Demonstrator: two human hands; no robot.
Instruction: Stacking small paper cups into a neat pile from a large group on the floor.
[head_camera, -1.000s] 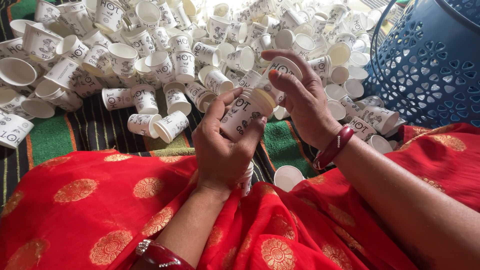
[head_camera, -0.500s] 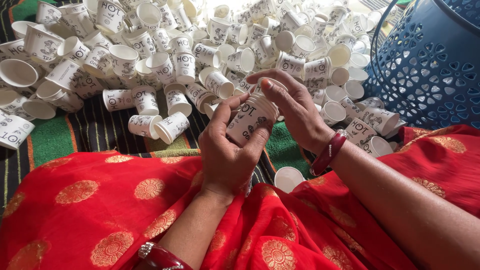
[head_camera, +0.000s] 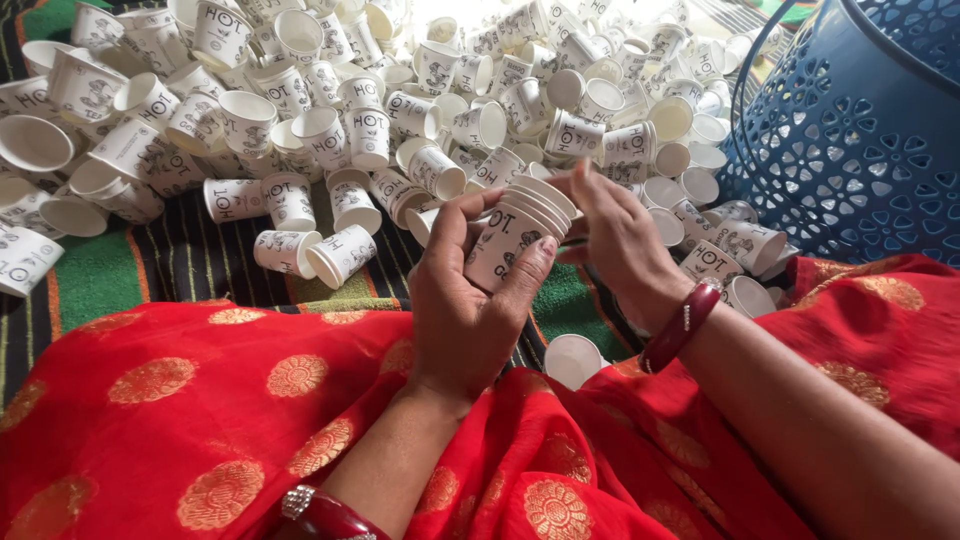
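The left hand (head_camera: 462, 300) is closed around a stack of nested paper cups (head_camera: 518, 235), its long axis tilted up and to the right. The right hand (head_camera: 620, 240) pinches the stack's rim, seemingly on the top cup, near the heap of loose cups (head_camera: 330, 120).

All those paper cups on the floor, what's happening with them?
A person in red cloth sits by a big heap of loose cups spread on a striped mat. The left hand grips a nested stack of cups, tilted away from the body. The right hand has its fingertips at the stack's rim. A blue perforated basket stands at the right.
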